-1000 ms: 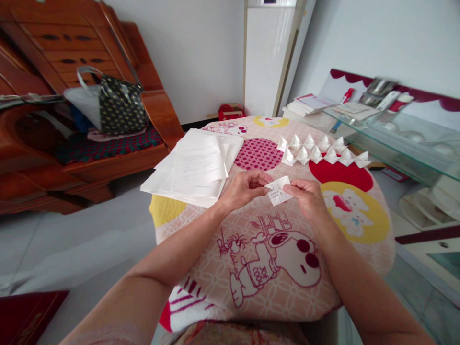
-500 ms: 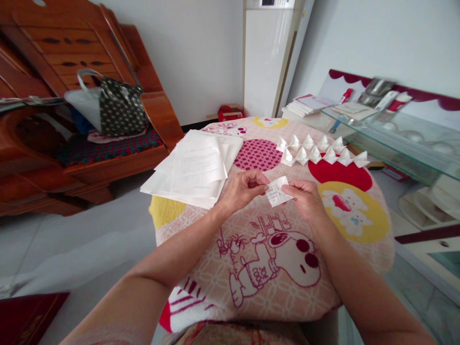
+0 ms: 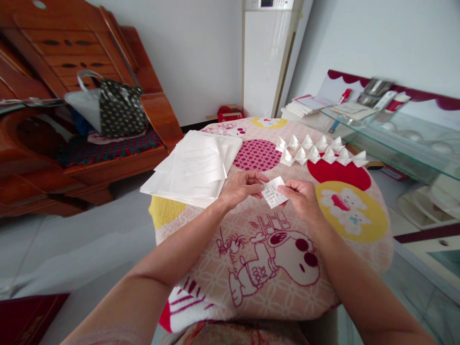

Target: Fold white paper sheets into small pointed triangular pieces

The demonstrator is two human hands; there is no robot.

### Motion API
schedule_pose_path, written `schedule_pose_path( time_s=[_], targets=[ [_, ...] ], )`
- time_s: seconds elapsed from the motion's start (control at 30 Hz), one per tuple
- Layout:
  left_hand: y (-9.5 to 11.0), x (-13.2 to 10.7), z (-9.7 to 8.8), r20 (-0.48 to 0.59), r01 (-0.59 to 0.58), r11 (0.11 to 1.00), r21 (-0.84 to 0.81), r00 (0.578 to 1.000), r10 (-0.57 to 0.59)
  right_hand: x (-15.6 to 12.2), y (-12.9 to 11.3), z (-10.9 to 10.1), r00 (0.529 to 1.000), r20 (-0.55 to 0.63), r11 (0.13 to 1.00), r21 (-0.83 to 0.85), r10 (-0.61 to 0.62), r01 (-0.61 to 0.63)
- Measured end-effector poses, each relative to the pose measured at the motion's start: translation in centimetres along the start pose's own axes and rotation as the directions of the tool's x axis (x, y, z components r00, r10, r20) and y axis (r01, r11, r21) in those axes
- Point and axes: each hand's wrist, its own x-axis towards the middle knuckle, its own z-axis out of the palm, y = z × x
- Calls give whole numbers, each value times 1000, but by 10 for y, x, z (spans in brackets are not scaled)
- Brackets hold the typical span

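Between my two hands, above the cloth-covered table, is a small square of folded paper (image 3: 273,193) with printed lines on its face. My left hand (image 3: 244,188) pinches its left corner, the fingers curled around the edge. From the other side my right hand (image 3: 301,194) grips it, thumb on top and fingers hidden beneath. Beyond the hands, two rows of small pointed folded paper shapes (image 3: 308,155) stand on the table. A stack of loose printed sheets (image 3: 199,165) lies to the left of my left hand.
A patterned cloth (image 3: 280,302) covers the round table. At the right stands a glass shelf (image 3: 398,132) holding metal bowls (image 3: 377,88), beside a pile of papers (image 3: 305,105). At the left are a wooden sofa (image 3: 158,115) and a dotted bag (image 3: 120,108).
The folded paper has shifted and turned slightly between my hands, and my right hand has moved a little to the left. The sheets and folded shapes stay where they were.
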Motion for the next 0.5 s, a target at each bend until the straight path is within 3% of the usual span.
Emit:
schedule_pose_path(
  time_s=[0.17, 0.5],
  targets=[
    [-2, -1, 1, 136, 35, 969, 244, 988, -70, -2, -1, 2, 997, 71, 997, -75, 17, -11],
    [-5, -3, 3, 114, 17, 939, 345, 992, -60, -2, -4, 4, 983, 149, 994, 1, 107, -109]
  ],
)
